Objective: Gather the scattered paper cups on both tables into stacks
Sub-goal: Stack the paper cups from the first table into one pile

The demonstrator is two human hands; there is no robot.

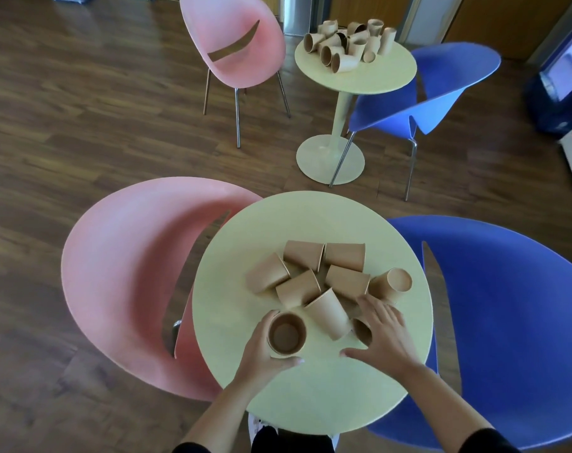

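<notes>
The left hand (261, 351) clasped an upright paper cup (286, 334) while the right hand (381, 335), fingers spread, closed over a toppled cup (362, 331) beneath them (likely nested next).

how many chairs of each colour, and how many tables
pink chairs: 2
blue chairs: 2
round tables: 2
total: 6

Cups (314, 279) on near table (310, 397) (clustered)
</notes>
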